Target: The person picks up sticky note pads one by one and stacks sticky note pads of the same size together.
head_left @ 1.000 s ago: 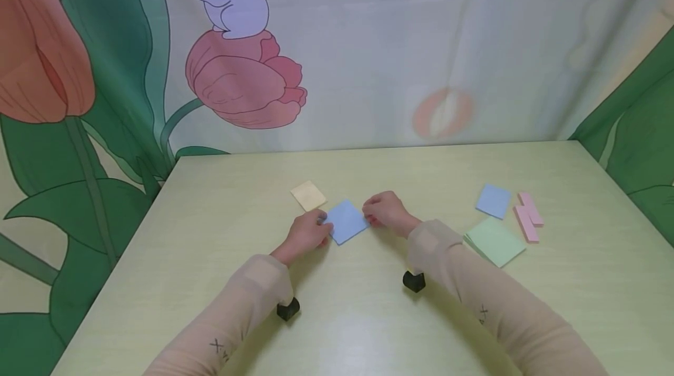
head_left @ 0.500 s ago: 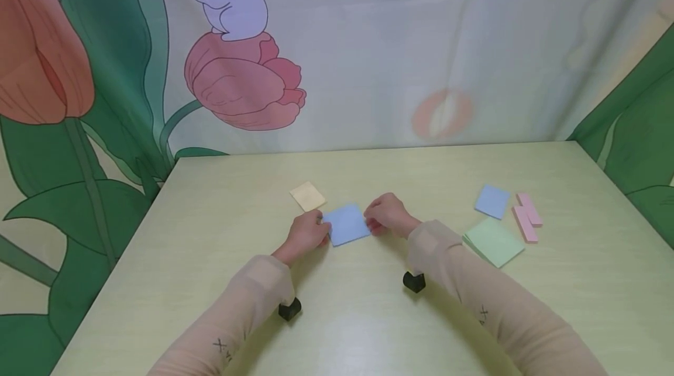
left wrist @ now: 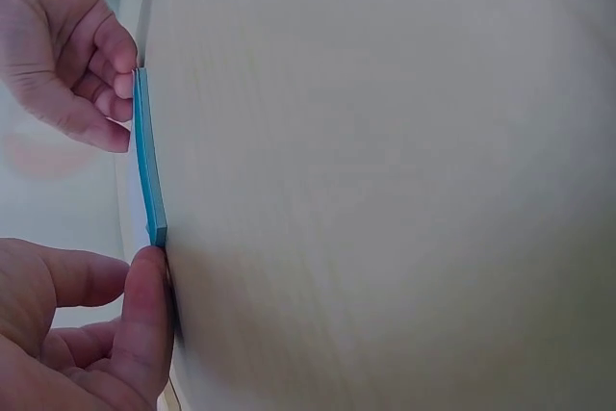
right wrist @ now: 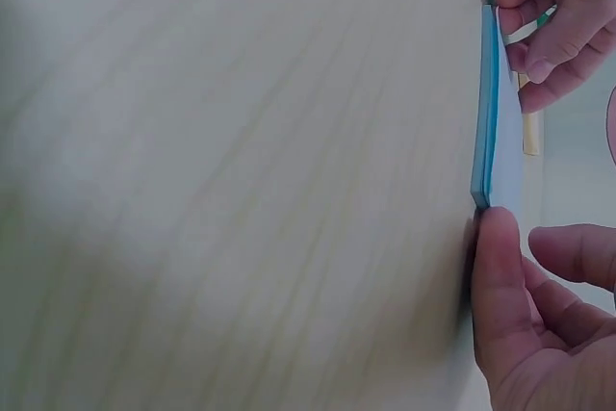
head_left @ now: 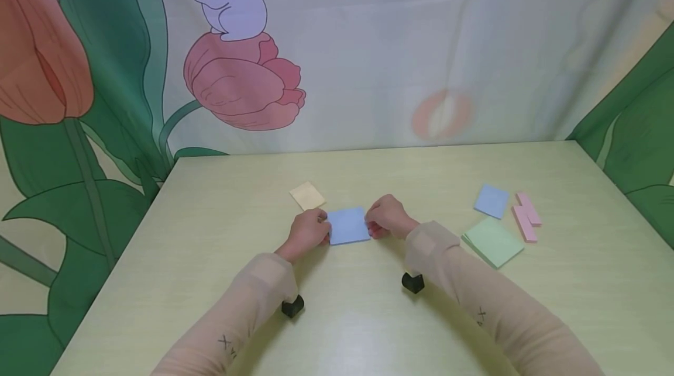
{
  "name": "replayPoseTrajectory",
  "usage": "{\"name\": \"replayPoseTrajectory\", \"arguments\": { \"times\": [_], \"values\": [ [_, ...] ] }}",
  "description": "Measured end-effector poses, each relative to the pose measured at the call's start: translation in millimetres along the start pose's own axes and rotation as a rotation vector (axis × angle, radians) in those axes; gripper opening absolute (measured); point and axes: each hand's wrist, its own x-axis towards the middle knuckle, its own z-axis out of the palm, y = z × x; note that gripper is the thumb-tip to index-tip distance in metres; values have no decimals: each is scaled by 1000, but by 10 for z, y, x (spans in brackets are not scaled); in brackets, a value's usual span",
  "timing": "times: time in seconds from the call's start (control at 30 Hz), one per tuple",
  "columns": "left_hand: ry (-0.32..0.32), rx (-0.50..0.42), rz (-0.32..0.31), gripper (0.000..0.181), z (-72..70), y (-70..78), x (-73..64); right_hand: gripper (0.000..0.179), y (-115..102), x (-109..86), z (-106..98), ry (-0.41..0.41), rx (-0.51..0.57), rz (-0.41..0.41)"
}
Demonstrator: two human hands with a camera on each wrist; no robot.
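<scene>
A square blue sticky-note pad (head_left: 348,226) lies flat in the middle of the table, its front edge nearly level with mine. At its left side is my left hand (head_left: 309,234), a fingertip touching the pad's corner. My right hand (head_left: 388,216) is at the opposite side with bent fingertips against the edge. In both wrist views the near hand's thumb and forefinger stand apart, not pinching the pad. The left wrist view shows the blue pad (left wrist: 149,161) edge-on between the two hands. The right wrist view shows its layered edge (right wrist: 486,108).
A small pale yellow note pad (head_left: 308,196) lies behind my left hand. On the right are another blue pad (head_left: 492,200), a green pad (head_left: 494,242) and two pink strips (head_left: 525,224). A printed curtain (head_left: 368,54) hangs behind the table (head_left: 347,317).
The blue pad has turned from a diamond-like slant to nearly square with the table's edge. Both hands have stayed at its sides and shifted only slightly.
</scene>
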Motion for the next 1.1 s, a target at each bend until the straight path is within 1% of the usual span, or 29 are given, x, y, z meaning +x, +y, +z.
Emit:
{"name": "replayPoseTrajectory", "arguments": {
  "times": [0.2, 0.5, 0.77, 1.1],
  "values": [
    [3, 2, 10, 33, -1, 6, 4, 9, 14, -4, 14, 15, 11, 18],
    [14, 17, 39, 32, 5, -2, 1, 6, 65, -4, 19, 7, 19, -4],
    [26, 59, 59, 29, 12, -10, 4, 6, 70, -31, 31, 11, -10, -6],
    [32, 86, 72, 28, 2, 6, -3, 4, 70, -29, 49, 29, -53, -14]
  ]
}}
